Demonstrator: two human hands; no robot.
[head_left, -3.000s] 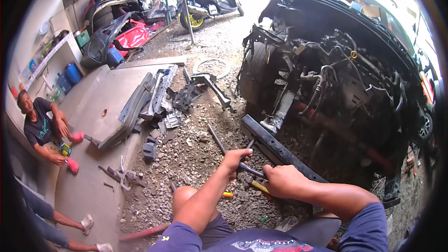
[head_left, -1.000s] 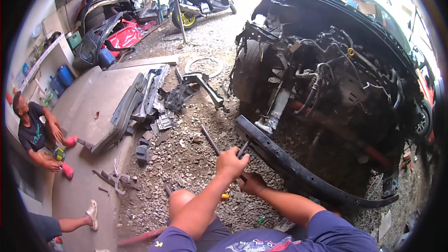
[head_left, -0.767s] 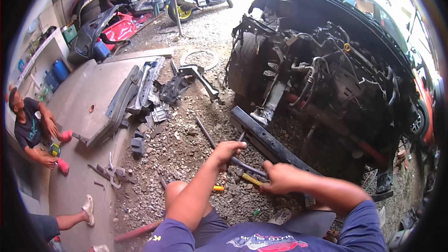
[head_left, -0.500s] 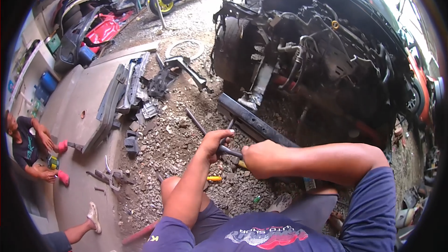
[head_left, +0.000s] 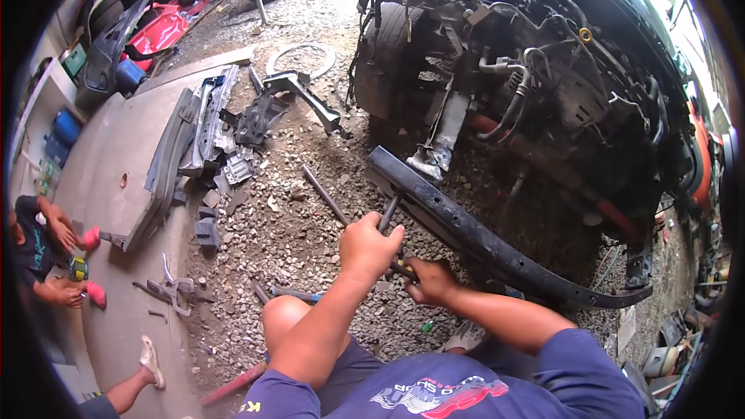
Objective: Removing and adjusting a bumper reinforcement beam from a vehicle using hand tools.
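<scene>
My left hand (head_left: pixel 369 245) is closed around a dark metal rod (head_left: pixel 389 213), whose upper end meets the side of a long black bumper beam (head_left: pixel 473 229). Just below and to the right, my right hand (head_left: pixel 432 281) grips a dark bar-shaped handle (head_left: pixel 403 270) that runs toward the left hand. The fists partly hide how these two pieces join. The beam lies slantwise over the gravel, in front of a dark vehicle (head_left: pixel 535 93) with its front end stripped. A steel pipe (head_left: pixel 326 195) lies on the stones beyond my left hand.
Metal brackets (head_left: pixel 260 116) and a grey panel (head_left: pixel 116 147) lie to the left. A puller-like tool (head_left: pixel 178 293) rests on concrete. A seated person (head_left: pixel 46 240) and another person's foot (head_left: pixel 151 361) are at the left. A red pipe (head_left: pixel 233 384) lies near my knee.
My right forearm and elbow have dropped, and the right hand's grip has turned. The left hand has shifted slightly right along with the rod. The view has shifted, showing more of the beam.
</scene>
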